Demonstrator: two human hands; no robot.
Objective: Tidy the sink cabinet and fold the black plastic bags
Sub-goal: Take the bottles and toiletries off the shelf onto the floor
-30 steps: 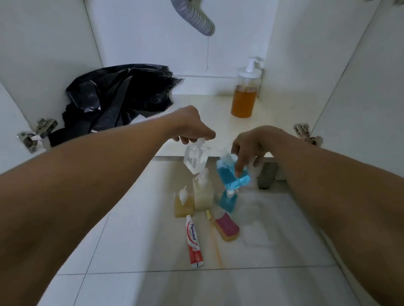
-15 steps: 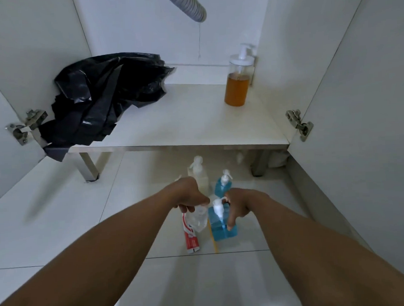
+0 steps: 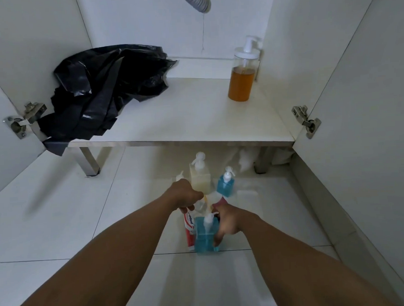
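Note:
Crumpled black plastic bags [image 3: 104, 92] lie heaped on the left of the cabinet shelf [image 3: 190, 120], one corner hanging over its front edge. On the floor in front, my right hand [image 3: 225, 224] holds a square blue soap dispenser [image 3: 206, 234] that stands on the tile. My left hand [image 3: 185, 195] is closed on a small clear bottle [image 3: 201, 205], just above a red-and-white toothpaste tube [image 3: 190, 230]. Behind them stand a cream dispenser [image 3: 199, 174] and a smaller blue dispenser [image 3: 226, 184].
An amber pump bottle [image 3: 242, 78] stands at the shelf's back right. A grey drain hose [image 3: 196, 0] hangs from above. Both cabinet doors are swung open, with hinges at the left [image 3: 22, 120] and right [image 3: 305, 120]. Metal shelf legs [image 3: 89, 162] stand on the tiled floor.
Both hands have come down from the shelf edge to the floor, carrying the clear bottle and the blue dispenser. The blue dispenser now rests on the tile beside the toothpaste tube.

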